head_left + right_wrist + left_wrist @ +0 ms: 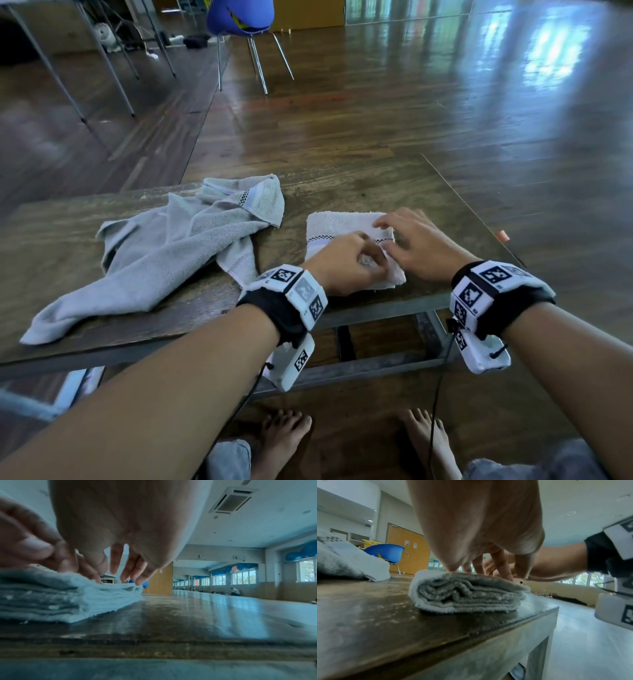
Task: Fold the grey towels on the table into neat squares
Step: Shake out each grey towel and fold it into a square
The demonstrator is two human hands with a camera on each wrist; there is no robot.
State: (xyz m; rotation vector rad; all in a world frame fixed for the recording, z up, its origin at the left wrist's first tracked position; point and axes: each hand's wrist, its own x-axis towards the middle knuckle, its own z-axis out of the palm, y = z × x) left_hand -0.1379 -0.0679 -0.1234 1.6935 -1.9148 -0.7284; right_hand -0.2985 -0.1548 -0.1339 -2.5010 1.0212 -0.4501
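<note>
- Head view: folded towel (pixel 342 228) lies centre-right on the table (pixel 68 219); left hand (pixel 346 262) pinches its top layer; right hand (pixel 418 245) rests spread on it; crumpled towel (pixel 164 253) at left.
- Left wrist view: fingertips (pixel 508 574) touch the stacked folds (pixel 467 593) at centre.
- Right wrist view: spread fingers (pixel 130 573) touch the towel's top at left.

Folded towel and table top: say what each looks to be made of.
Folded towel: looks like cotton terry, matte grey; its stacked layers show a fuzzy looped pile, and a woven checked band crosses the top in the head view.

Table top: seems to be dark wood or a wood-look veneer, worn semi-gloss, with grain streaks and scuffed pale patches; which of the two is unclear.
</note>
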